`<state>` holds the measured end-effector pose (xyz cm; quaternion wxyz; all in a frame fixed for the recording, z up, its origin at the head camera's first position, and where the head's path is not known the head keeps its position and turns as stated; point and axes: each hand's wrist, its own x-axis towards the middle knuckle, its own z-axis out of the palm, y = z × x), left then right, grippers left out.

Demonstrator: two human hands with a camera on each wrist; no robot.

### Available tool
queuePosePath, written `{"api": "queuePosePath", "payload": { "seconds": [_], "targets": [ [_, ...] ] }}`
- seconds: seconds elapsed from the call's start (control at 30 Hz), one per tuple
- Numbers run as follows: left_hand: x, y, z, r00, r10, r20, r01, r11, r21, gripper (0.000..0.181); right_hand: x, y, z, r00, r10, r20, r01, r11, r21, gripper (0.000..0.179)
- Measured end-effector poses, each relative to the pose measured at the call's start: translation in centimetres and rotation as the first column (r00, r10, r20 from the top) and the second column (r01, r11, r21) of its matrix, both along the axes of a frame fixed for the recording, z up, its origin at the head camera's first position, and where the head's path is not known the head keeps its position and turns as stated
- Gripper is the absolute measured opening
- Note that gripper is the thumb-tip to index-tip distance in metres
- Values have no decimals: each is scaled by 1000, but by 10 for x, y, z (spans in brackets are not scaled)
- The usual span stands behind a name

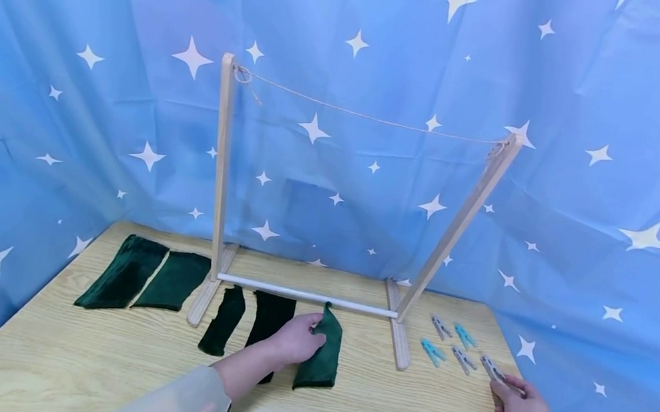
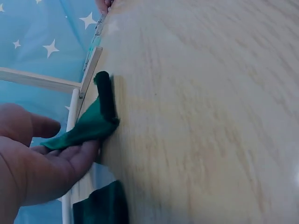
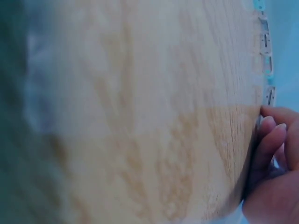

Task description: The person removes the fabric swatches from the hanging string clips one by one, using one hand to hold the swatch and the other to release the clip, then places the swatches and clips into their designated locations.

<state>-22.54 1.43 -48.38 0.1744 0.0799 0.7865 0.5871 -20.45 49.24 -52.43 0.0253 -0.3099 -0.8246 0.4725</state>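
Note:
My left hand (image 1: 299,339) holds a green velvety cloth (image 1: 322,360) by its left edge. In the left wrist view, the fingers lie under the cloth (image 2: 96,122), with the thumb close over its edge. Two narrow dark green cloths (image 1: 225,321) (image 1: 270,314) lie to its left, the nearer one partly hidden by the hand and forearm. At the table's right edge, my right hand (image 1: 522,411) pinches the near end of a grey clothespin (image 1: 491,367). In the right wrist view, this clothespin (image 3: 270,94) shows just beyond the fingertips.
Two larger green cloths (image 1: 125,272) (image 1: 174,280) lie at the back left. Behind the hands stands a wooden frame (image 1: 222,168) with a string (image 1: 346,109) tied between its posts and a low white bar (image 1: 308,295). Blue (image 1: 432,352) and grey clothespins (image 1: 463,360) lie right of it.

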Motion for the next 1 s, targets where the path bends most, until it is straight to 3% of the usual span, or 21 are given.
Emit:
{"api": "queuePosePath", "payload": {
  "seconds": [0.1,0.17,0.27,0.43,0.47,0.53,0.63,0.7,0.8,0.9,1.0],
  "targets": [
    [0,-6,5,997,-39,-63,31,992,-123,61,-1,0,0,1000,1,0,-1,1000,11,69],
    [-1,-9,7,994,-72,-87,52,975,-216,63,-1,1,0,1000,4,-8,-4,1000,17,69],
    [-4,-12,10,988,-108,-112,58,923,-380,66,-2,1,0,1000,6,-18,-5,1000,22,68],
    [-1,-16,19,979,-111,-170,2,844,-536,67,-1,1,-1,1000,2,-19,-1,1000,17,68],
    [1,-17,23,974,-114,-196,-13,835,-550,67,-1,1,-1,1000,0,-18,0,1000,18,68],
    [3,-17,24,957,-149,-249,-33,795,-606,68,-1,1,-2,1000,-2,-15,2,1000,17,67],
    [4,-16,21,928,-243,-283,-6,748,-664,71,-1,0,-2,1000,-4,-12,4,1000,18,67],
    [4,-14,19,909,-314,-274,39,720,-693,74,0,0,-3,1000,1,-12,-1,1000,17,68],
    [3,-11,15,896,-382,-227,105,679,-727,77,0,1,-3,1000,7,-10,-7,1000,23,69],
    [2,-7,14,892,-409,-193,128,637,-760,77,0,3,-3,1000,15,-9,-15,1000,21,70],
    [2,-4,14,887,-424,-185,133,616,-777,77,-1,4,-2,1000,12,-7,-12,1000,22,69]
  ]
}}
